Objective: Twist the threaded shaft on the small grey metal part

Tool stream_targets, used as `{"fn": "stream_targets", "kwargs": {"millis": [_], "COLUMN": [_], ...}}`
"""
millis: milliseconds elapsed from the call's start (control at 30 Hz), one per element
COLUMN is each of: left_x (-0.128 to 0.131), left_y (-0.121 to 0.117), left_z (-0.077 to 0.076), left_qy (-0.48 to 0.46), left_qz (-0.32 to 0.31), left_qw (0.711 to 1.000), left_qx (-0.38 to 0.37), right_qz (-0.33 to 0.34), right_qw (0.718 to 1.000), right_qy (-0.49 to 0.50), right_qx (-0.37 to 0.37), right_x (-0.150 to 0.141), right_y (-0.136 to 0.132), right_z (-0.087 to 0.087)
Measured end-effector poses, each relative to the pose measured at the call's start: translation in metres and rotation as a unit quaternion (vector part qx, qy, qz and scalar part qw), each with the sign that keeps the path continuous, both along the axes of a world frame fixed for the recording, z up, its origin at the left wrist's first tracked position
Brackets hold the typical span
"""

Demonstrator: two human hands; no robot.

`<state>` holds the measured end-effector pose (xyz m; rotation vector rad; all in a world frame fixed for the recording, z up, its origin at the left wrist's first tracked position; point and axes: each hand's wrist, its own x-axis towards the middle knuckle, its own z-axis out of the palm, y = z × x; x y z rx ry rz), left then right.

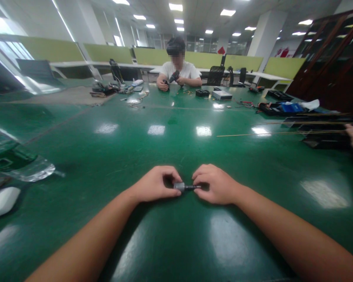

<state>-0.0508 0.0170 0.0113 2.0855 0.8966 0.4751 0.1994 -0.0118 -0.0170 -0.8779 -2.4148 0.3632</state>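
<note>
we have a small metal piece [181, 187] between our two hands, low over the green counter [176, 152]; whether it rests on the surface, we cannot tell. its long axis runs left to right, almost level across our view, thick end toward the left.

our left hand [157, 184] is curled nearly closed, thumb and fingertips pinching the grey cylinder at that end. our right hand [216, 185] faces it, thumb and fingers drawn in on the far end of the dark shaft [188, 187], which points straight into its pinch. neither hand is clearly nearer: both are touching the piece, and a short stretch of bare shaft shows between them.

well apart, to our left, are a clear bottle [20, 158] and a white object [2, 201]; across from us, a person in a white shirt [191, 70] holds a drill [174, 76].
</note>
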Motion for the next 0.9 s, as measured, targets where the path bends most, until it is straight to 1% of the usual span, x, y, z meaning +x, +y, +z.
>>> {"fn": "stream_targets", "kwargs": {"millis": [233, 667, 900], "left_x": [0.0005, -0.0008, -0.0008], "left_y": [-0.0008, -0.0002, -0.0013], "left_z": [0.0004, -0.0012, -0.0035], "left_qy": [0.017, 0.02, -0.018], "left_qz": [0.009, 0.008, 0.021], "left_qw": [1.0, 1.0, 0.999], "left_qx": [0.002, -0.002, -0.022], "right_qz": [-0.002, -0.002, -0.002], "right_qw": [1.0, 1.0, 1.0], "right_qy": [0.003, -0.003, -0.004], "right_qx": [-0.001, 0.002, -0.001], "right_x": [0.0013, 0.002, 0.0021], "right_y": [0.0005, 0.0007, 0.0006], "right_z": [-0.0006, -0.0004, 0.0004]}}
